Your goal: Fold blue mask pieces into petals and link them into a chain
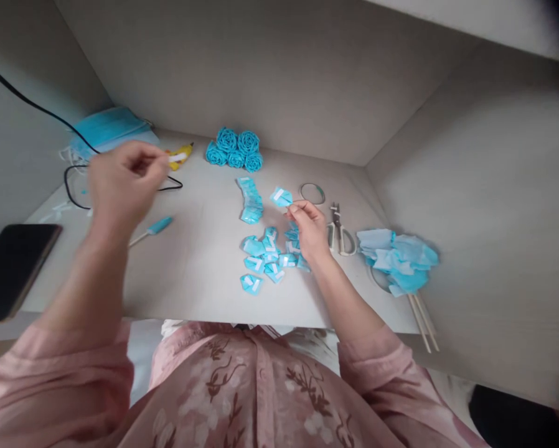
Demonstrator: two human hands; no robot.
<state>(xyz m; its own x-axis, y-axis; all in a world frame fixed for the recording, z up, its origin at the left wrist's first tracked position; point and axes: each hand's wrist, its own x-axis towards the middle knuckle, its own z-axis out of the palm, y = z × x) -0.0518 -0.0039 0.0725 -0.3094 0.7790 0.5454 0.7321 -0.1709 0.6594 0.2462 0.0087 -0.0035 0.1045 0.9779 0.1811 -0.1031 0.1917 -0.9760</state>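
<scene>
My left hand (127,177) is raised over the left side of the table, its thumb and finger pinched on a small white strip (177,158). My right hand (310,227) is closed, fingertips gripping a blue folded petal piece (282,199) that bears a white strip. Below that hand lie several similar blue petal pieces (262,255), most with white strips on them. A row of overlapping blue pieces (250,202) rests just left of the held piece. Behind the left fingertips is a yellow glue gun (181,157), partly hidden.
Rolled blue paper roses (235,149) are stacked at the back. Scissors (340,233), a tape ring (312,193) and crumpled blue material (401,258) with sticks (423,323) lie right. A blue-tipped stick (155,227), phone (15,267), blue masks (114,127) and black cable (37,106) are left.
</scene>
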